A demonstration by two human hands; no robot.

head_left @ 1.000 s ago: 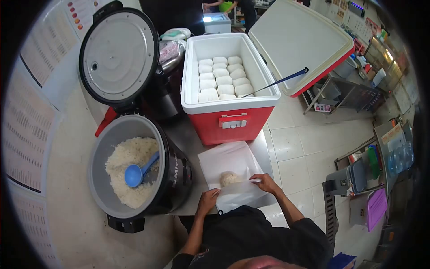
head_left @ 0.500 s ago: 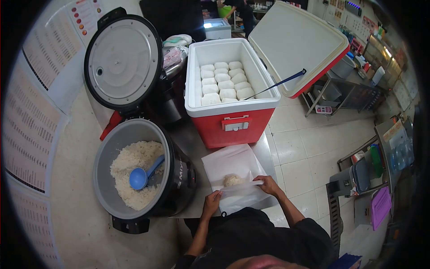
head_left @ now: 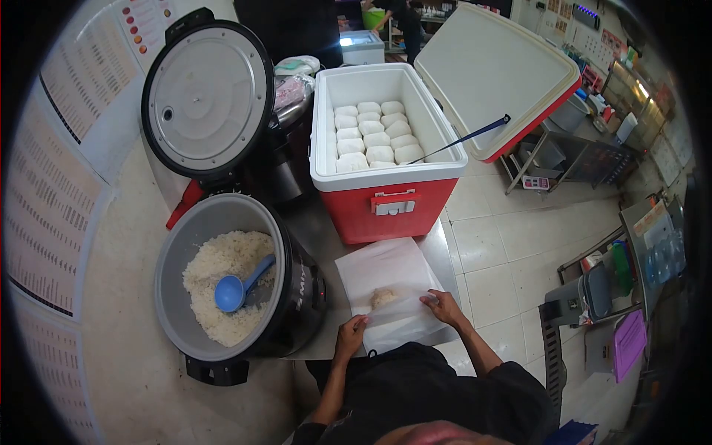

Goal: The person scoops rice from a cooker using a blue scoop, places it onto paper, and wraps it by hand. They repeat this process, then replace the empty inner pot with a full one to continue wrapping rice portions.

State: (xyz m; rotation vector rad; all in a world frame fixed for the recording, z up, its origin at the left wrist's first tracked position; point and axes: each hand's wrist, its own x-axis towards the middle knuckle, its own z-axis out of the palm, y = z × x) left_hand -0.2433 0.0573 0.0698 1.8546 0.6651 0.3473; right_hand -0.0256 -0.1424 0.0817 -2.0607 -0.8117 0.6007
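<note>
A small mound of cooked white rice (head_left: 383,297) is held half-wrapped on a white paper sheet (head_left: 386,267) before the red-and-white cooler (head_left: 386,200) of finished parcels, the near edge pinched by left hand (head_left: 350,334) and right hand (head_left: 443,305); folding remains unfinished.

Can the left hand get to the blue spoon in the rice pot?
Probably yes. The left hand rests on the white paper beside the cooker; its lid stands open, and the blue spoon lies uncovered on the rice.

The rice cooker (head_left: 297,285) bears letters, perhaps "MIY"; wall charts illegible.
</note>
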